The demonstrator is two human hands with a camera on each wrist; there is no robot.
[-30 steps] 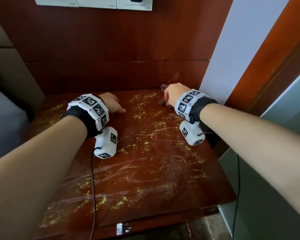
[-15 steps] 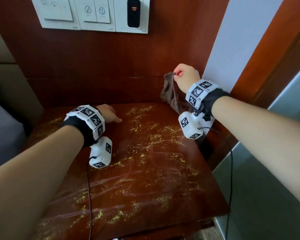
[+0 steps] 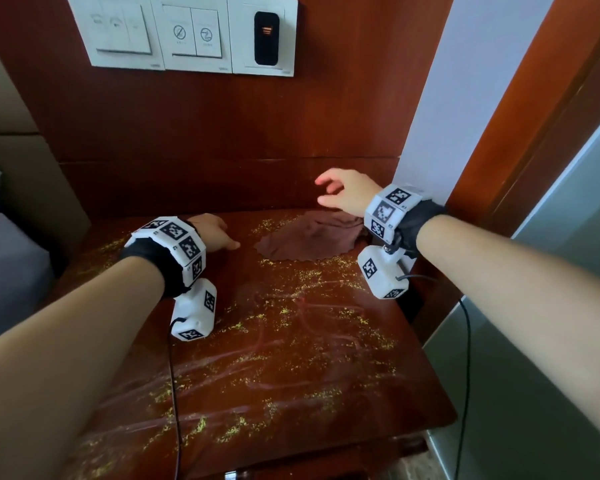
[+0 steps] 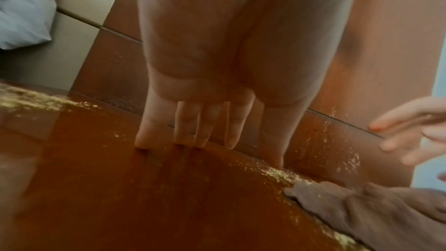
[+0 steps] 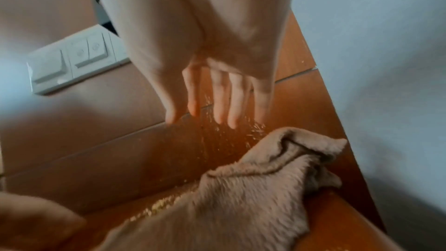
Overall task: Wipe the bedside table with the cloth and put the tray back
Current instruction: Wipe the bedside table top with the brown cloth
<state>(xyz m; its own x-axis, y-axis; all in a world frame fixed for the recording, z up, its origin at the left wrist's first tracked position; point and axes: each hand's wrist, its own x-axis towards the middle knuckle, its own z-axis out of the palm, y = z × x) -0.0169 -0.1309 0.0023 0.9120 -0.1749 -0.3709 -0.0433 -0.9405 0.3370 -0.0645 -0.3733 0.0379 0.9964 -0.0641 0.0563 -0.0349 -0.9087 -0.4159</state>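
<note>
A brown cloth [image 3: 309, 239] [image 4: 376, 215] [image 5: 241, 194] lies spread and partly bunched on the back right of the reddish wooden bedside table [image 3: 291, 375]. Yellow crumbs and smeared streaks cover the tabletop. My right hand [image 3: 340, 192] [image 5: 217, 102] hovers just above the cloth with fingers spread, holding nothing. My left hand [image 3: 212, 233] [image 4: 205, 131] rests its straight fingertips on the back left of the tabletop, left of the cloth. No tray is in view.
A wood-panelled wall with a row of white switch plates [image 3: 184, 36] rises behind the table. A white wall edge [image 3: 465, 98] and wooden frame stand at the right. A bed with a pillow [image 4: 21, 7] lies at the left. Wrist camera cables hang over the table.
My right hand picked the cloth up from the back corner, lifted it, then let it drop spread out on the table. That hand is now empty above it. The left hand stayed put.
</note>
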